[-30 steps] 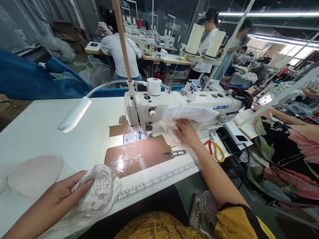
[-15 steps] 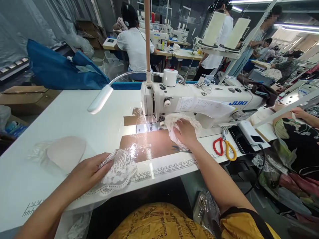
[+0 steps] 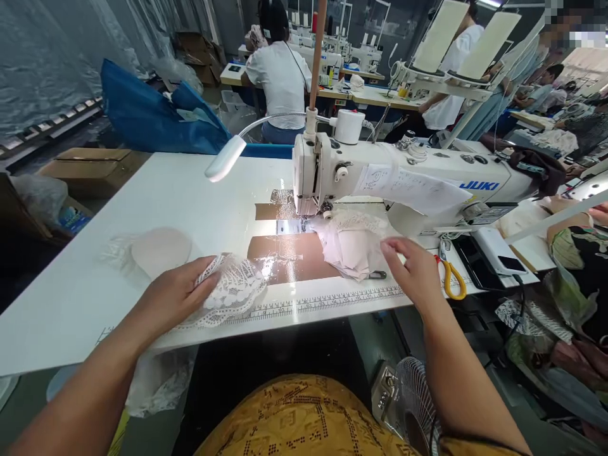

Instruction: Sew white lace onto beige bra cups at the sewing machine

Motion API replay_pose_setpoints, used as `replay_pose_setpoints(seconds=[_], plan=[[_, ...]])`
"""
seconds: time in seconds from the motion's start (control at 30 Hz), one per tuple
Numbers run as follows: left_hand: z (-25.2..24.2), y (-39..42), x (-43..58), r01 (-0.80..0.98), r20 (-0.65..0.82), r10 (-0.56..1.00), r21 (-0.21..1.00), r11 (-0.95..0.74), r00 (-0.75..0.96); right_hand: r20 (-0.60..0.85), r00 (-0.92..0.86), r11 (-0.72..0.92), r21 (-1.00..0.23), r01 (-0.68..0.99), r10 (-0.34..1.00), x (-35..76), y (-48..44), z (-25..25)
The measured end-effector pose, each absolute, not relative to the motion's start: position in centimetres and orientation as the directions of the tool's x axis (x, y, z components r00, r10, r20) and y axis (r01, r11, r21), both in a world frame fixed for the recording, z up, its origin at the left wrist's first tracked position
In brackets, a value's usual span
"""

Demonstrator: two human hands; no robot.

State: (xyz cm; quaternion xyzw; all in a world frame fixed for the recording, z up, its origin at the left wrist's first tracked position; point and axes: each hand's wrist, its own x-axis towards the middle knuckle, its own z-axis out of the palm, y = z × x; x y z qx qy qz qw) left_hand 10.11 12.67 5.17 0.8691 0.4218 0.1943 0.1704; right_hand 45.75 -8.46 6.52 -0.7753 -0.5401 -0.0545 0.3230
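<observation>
The left hand held the white lace, its grip clamped on the near-left edge between thumb and fingers. The lace lay at the front edge of the surface, left of the ruler markings and near the brown sheet. This grip was unchanged from the earlier frames.

The right hand had changed position. Half a second earlier it rested on the pale cloth; it now stood at the cloth's right side, thumb and fingers apart, with nothing visibly held. Contact between fingertips and cloth could not be confirmed from this angle.

The cloth had shifted out from beneath the arm of the sewing machine toward the front edge. It overlapped the right end of the brown sheet and covered most of the snips, leaving one end exposed. The scissors lay beyond the right wrist, their red handle now largely hidden.
</observation>
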Motion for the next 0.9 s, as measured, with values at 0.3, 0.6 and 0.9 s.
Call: replay_pose_setpoints(seconds=[0.3, 0.6, 0.9], plan=[[3.1, 13.6, 10.3, 0.751, 0.087, 0.802, 0.304, -0.586, 0.59, 0.076, 0.267, -0.218, -0.385, 0.897, 0.961, 44.4, -13.6, 3.9], [0.7, 15.4, 9.5, 0.757, 0.115, 0.8, 0.269, -0.596, 0.589, 0.045, 0.352, -0.299, -0.435, 0.849, 0.935, 45.3, -16.8, 5.0], [-1.5, 17.2, 8.9, 0.688, 0.232, 0.766, 0.34, -0.641, 0.599, 0.26, 0.692, -0.566, -0.42, 0.709, 0.674, 50.9, -19.9, 4.6]])
